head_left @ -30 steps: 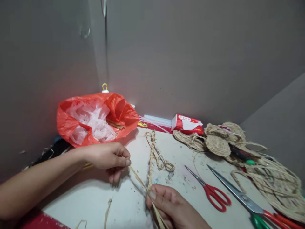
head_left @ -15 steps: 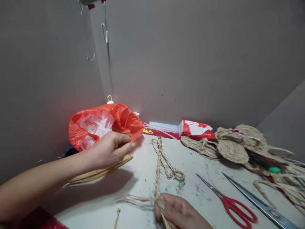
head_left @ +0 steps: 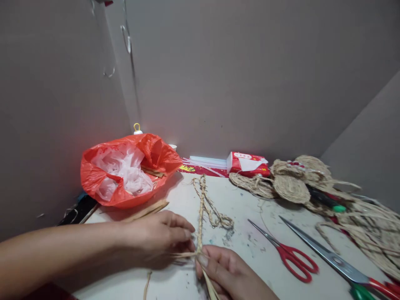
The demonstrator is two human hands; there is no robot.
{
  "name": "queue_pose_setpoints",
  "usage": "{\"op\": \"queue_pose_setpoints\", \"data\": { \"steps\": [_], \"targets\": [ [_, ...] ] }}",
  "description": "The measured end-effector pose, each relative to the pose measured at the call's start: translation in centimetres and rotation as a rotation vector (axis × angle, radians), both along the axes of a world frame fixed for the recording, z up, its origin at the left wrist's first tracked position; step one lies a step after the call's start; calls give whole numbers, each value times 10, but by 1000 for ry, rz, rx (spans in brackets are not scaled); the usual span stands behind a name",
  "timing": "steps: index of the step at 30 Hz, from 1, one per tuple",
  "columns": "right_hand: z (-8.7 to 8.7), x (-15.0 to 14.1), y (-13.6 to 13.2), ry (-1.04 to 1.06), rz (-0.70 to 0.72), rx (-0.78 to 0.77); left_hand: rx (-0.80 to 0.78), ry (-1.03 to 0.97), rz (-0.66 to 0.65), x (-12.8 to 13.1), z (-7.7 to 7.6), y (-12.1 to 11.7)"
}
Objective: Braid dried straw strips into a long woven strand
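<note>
A braided straw cord (head_left: 200, 212) runs down the white tabletop, its far part looped back in a thin tail. My right hand (head_left: 229, 266) pinches the cord's near end between thumb and fingers, and loose flat strands (head_left: 210, 287) hang below the grip. More strands stick out leftward from the pinch. My left hand (head_left: 162, 233) hovers just left of the braid, fingers loosely curved and apart, close to those side strands. I see nothing held in it, though its underside is hidden. Behind the left wrist lie dry straw strips (head_left: 150, 209).
A red plastic bag (head_left: 125, 200) with white plastic inside stands back left. Red-handled scissors (head_left: 296, 260) and larger shears (head_left: 337, 260) lie at right. Coiled straw pieces (head_left: 292, 189) pile up back right, beside a red tissue pack (head_left: 246, 163). Grey walls enclose the table.
My left hand has come away from the red bag, moving right and down to the braid. My right hand keeps its pinch. The view has shifted slightly right.
</note>
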State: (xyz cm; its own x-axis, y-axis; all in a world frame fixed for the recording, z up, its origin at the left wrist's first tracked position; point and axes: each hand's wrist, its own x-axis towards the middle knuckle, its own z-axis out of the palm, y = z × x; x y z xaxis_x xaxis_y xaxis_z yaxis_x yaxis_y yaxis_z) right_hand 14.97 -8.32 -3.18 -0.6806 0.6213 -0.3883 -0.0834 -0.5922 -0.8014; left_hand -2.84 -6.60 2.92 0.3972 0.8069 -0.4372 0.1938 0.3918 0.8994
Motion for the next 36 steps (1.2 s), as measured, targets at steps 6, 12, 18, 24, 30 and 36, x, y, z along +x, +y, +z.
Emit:
{"op": "queue_pose_setpoints", "data": {
  "steps": [6, 12, 18, 24, 30, 36],
  "targets": [
    [10, 5, 0, -28, -26, 109, -126, -114, -51, 24, -34, -10],
    [22, 16, 7, -280, 131, 294, 110, -48, -119, 18, -43, -6],
    [29, 19, 10, -436, 188, 438, -129, -173, -203, 13, -41, -4],
    [22, 22, 9, -510, 225, 636, -189, -200, -227, 13, -41, -6],
    [25, 28, 9, -720, 307, 921, 5, -29, -177, 18, -43, -9],
    [22, 24, 5, -676, 200, 642, 58, 17, -130, 22, -47, -17]
  ]
}}
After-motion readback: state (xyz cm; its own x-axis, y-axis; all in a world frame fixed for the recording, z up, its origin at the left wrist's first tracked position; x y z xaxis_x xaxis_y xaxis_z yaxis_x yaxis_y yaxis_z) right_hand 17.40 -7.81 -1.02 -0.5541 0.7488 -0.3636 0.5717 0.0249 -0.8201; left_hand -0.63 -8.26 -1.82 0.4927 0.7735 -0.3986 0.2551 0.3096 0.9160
